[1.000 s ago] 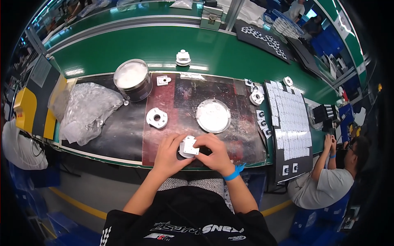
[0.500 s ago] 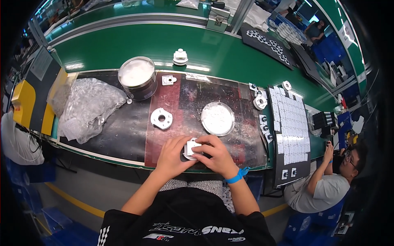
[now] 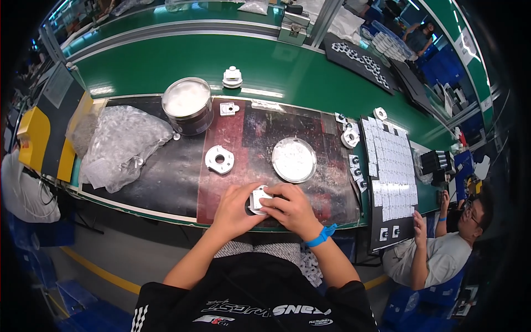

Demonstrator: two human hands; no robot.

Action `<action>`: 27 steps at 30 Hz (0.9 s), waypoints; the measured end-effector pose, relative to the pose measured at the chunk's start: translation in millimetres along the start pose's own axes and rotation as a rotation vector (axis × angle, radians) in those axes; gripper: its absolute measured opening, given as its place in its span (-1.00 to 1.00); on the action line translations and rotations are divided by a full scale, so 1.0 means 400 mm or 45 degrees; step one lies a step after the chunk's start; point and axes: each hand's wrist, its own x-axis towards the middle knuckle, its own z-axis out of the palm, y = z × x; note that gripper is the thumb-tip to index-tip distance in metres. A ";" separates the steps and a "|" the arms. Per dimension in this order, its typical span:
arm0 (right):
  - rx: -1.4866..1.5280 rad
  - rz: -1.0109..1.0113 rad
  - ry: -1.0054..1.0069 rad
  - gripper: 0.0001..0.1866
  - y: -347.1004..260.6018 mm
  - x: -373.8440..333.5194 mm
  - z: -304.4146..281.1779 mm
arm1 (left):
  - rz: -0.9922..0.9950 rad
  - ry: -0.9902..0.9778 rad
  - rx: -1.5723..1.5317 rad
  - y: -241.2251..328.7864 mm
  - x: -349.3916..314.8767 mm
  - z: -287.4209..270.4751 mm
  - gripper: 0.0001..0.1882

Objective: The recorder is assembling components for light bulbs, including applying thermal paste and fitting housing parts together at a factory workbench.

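A small white plastic part [image 3: 259, 200] is held between both hands at the near edge of the bench. My left hand [image 3: 239, 209] grips it from the left, thumb along its near side. My right hand [image 3: 293, 209], with a blue band at the wrist, presses its fingers on the part's right side and top. Just beyond them lies a white ring-shaped part [image 3: 219, 160] with a round central hole. A round clear dish [image 3: 293, 160] of white material stands to its right. Farther off is a flat white part [image 3: 228, 108] with a rounded tab.
A tin [image 3: 188, 105] with white contents and a plastic bag of parts [image 3: 124, 146] stand on the left. On the right, a black board [image 3: 379, 221] carries rows of white pieces. A stacked white part [image 3: 232, 77] sits on the green surface. A co-worker [image 3: 442, 249] sits at right.
Both hands stay around the white part with only slight finger shifts. The stacked white part on the green surface has moved left. The co-worker's hands have moved apart.
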 end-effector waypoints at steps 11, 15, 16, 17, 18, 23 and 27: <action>1.147 0.488 0.405 -0.69 -0.025 -0.103 0.043 | 0.259 0.113 -0.020 0.134 0.024 -0.054 -0.38; 1.440 0.638 0.529 -0.57 -0.031 -0.121 0.054 | 0.309 0.124 -0.028 0.127 0.027 -0.034 -0.49; 1.439 0.639 0.533 -0.57 -0.040 -0.114 0.043 | 0.311 0.120 -0.029 0.118 0.025 -0.027 -0.49; 1.578 0.777 0.529 -0.53 -0.055 -0.101 0.021 | 0.364 0.108 -0.072 0.107 0.022 -0.020 -0.48; 1.716 0.916 0.523 -0.48 -0.059 -0.090 0.007 | 0.416 0.096 -0.114 0.099 0.018 -0.017 -0.48; 1.502 0.837 0.216 -0.43 -0.040 -0.073 -0.004 | 0.420 0.061 -0.178 0.053 0.009 0.012 -0.45; 1.030 0.948 0.129 -0.46 -0.041 -0.041 0.005 | 0.339 0.073 -0.081 -0.008 -0.001 0.035 -0.44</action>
